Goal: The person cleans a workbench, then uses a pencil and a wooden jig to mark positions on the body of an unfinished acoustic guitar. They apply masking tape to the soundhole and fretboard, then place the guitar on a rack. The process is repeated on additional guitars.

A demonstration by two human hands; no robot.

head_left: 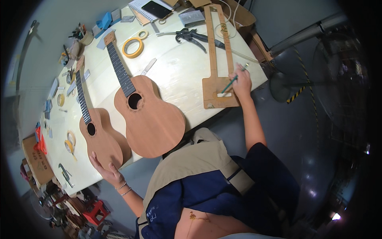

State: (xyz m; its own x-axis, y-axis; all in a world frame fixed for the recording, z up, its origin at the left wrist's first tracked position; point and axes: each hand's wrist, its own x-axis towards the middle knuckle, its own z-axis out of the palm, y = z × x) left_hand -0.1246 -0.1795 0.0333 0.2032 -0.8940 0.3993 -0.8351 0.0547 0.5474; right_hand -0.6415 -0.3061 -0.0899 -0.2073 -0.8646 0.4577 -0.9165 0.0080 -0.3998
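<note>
My right hand pinches a green pencil above the wide end of a wooden template. The template is flat, with a long slot and a small rectangular window near the pencil's lower end. At the left, my left hand lies against the lower end of a small ukulele, fingers stretched and thumb apart. Whether it presses or only touches, I cannot tell. A larger ukulele of bare brown wood lies between my hands, with a dark fretboard and a round soundhole. Both necks point away from me.
On the pale table lie a black air blow gun, a yellow tape roll, a knife, and a phone on a notebook. Tape, blocks and a clamp line the left side. A red stool stands below.
</note>
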